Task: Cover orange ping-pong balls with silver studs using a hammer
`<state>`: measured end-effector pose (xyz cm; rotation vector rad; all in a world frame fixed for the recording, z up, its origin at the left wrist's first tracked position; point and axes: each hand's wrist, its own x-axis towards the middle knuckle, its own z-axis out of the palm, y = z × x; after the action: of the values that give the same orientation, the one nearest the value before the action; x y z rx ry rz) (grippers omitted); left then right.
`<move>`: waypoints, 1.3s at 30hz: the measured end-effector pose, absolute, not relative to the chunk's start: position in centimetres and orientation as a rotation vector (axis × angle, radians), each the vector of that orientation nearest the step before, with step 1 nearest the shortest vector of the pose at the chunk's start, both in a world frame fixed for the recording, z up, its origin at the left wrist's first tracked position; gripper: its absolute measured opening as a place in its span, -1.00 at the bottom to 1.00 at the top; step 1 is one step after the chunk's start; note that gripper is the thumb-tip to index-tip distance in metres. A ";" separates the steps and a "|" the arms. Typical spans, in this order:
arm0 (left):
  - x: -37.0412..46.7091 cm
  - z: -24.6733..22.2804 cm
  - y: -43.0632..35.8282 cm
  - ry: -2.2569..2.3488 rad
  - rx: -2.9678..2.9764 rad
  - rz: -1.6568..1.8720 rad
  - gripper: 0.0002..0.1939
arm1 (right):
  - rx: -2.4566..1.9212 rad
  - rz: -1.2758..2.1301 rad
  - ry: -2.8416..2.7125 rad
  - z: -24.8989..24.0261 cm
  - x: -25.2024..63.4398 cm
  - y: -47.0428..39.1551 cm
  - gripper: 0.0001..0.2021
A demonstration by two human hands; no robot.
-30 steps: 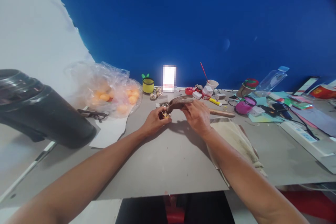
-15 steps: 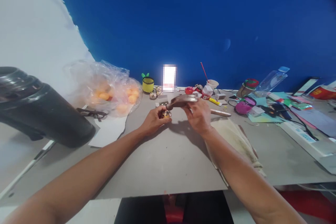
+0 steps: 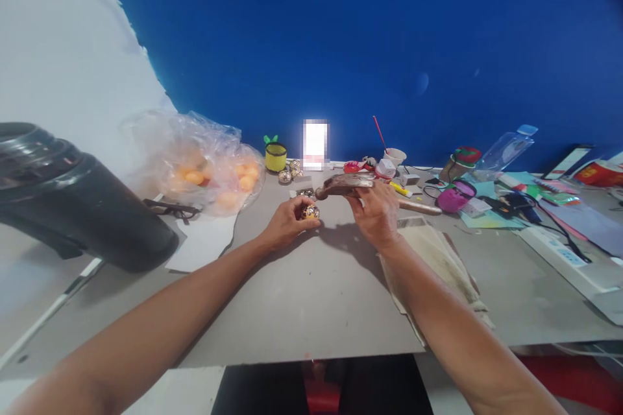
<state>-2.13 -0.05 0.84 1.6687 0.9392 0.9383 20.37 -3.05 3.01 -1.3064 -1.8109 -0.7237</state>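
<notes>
Pinched between the thumb and fingers of my left hand (image 3: 286, 224) is a small shiny ball (image 3: 310, 213), gold with dark patches, held low at the table. My right hand (image 3: 376, 213) is closed on a worn claw hammer (image 3: 346, 184). Its head points left, just above and to the right of the ball and apart from it, while the handle (image 3: 423, 207) sticks out to the right past my hand. Behind the ball lies another patterned metallic item (image 3: 305, 193), partly hidden. Similar shiny balls (image 3: 285, 176) rest farther back by a yellow pot (image 3: 276, 157).
To the left stand a large dark flask (image 3: 92, 207) and a clear bag of orange fruit (image 3: 195, 172). A beige cloth (image 3: 431, 259) lies beneath my right forearm. A white power strip (image 3: 567, 256), a pink item (image 3: 452, 198) and a plastic bottle (image 3: 506, 149) occupy the right. A blurred bright screen (image 3: 315, 142) stands at the back.
My right hand has moved the hammer a little to the right, so its head no longer overlaps the ball. More of the ball shows; my left hand stays nearly in place.
</notes>
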 end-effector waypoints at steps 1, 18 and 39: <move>-2.1 0.8 0.0 0.930 1.672 0.940 -0.61 | -1.304 -0.727 -1.783 3.0 20.3 -3.1 -0.75; -2.2 1.0 -0.1 0.975 1.686 0.970 -0.64 | -1.318 -0.746 -1.851 2.6 20.4 -2.7 -0.76; -2.6 1.3 0.1 0.972 1.695 0.940 -0.63 | -1.307 -0.752 -1.885 3.1 19.8 -3.3 -0.76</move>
<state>-2.64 0.07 1.26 1.6949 0.9724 0.9395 19.81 -3.31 3.11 -1.3074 -1.8852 -0.7522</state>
